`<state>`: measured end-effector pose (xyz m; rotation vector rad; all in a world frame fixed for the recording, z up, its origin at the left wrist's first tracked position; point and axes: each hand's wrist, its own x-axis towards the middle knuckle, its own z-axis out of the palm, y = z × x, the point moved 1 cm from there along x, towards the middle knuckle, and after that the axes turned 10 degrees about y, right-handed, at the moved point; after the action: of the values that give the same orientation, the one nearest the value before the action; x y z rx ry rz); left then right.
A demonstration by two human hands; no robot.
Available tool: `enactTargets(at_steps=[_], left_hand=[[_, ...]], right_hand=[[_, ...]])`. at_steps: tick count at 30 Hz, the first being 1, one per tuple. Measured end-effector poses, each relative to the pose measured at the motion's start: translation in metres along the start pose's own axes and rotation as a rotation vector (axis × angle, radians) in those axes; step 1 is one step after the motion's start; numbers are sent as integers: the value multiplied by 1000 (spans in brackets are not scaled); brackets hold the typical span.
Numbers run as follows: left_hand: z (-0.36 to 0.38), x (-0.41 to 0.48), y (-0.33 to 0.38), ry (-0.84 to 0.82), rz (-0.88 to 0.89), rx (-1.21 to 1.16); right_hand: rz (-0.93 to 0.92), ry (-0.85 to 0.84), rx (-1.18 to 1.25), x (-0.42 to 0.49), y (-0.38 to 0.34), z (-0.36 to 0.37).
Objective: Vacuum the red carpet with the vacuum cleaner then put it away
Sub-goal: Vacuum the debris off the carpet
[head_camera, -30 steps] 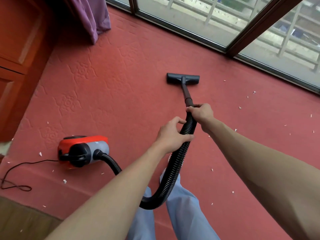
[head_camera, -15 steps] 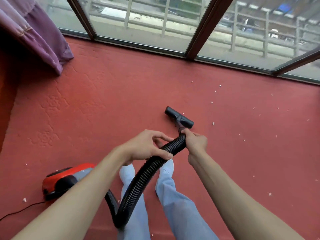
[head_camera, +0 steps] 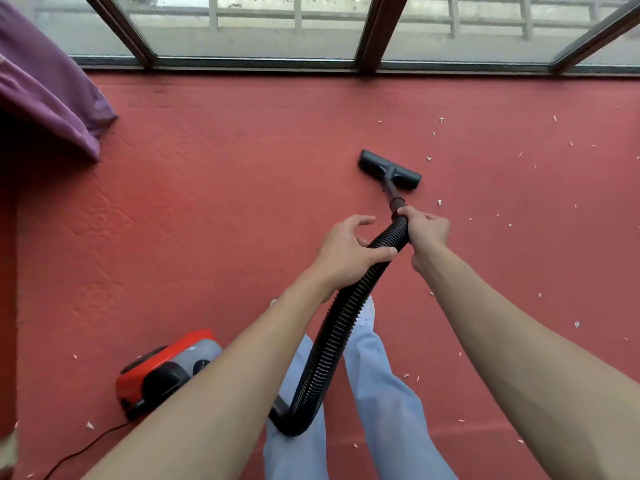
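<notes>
A red carpet (head_camera: 214, 209) covers the floor. The red and grey vacuum cleaner (head_camera: 162, 372) sits at the lower left, partly hidden behind my left forearm. Its black ribbed hose (head_camera: 332, 341) loops up between my legs to a dark tube ending in a flat floor nozzle (head_camera: 389, 169), which lies on the carpet ahead. My right hand (head_camera: 424, 232) grips the top end of the hose where it meets the tube. Just behind it, my left hand (head_camera: 349, 251) holds the hose with thumb and fingers curled round it, the index finger lifted.
Small white scraps (head_camera: 440, 202) lie scattered over the carpet's right side, a few by the vacuum. A window frame (head_camera: 370, 32) runs along the far edge. A purple curtain (head_camera: 45, 84) hangs at the upper left. The black power cord (head_camera: 86, 445) trails off lower left.
The nozzle has been pushed forward and to the right, farther from my hands. The view has tilted so the window sits higher and the vacuum body shows more.
</notes>
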<state>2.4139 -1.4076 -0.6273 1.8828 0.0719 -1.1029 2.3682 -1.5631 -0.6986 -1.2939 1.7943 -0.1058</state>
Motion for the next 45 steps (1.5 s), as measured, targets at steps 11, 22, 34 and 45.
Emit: enactTargets(at_steps=[11, 22, 34, 45], left_hand=[[-61, -23, 57, -568, 18, 300], [-25, 1, 22, -437, -19, 355], [24, 19, 62, -526, 103, 287], [49, 40, 58, -531, -11, 333]], right_hand=[[291, 149, 300, -99, 21, -53], [368, 153, 304, -53, 63, -27], [292, 275, 429, -9, 18, -71], [306, 111, 405, 23, 31, -58]])
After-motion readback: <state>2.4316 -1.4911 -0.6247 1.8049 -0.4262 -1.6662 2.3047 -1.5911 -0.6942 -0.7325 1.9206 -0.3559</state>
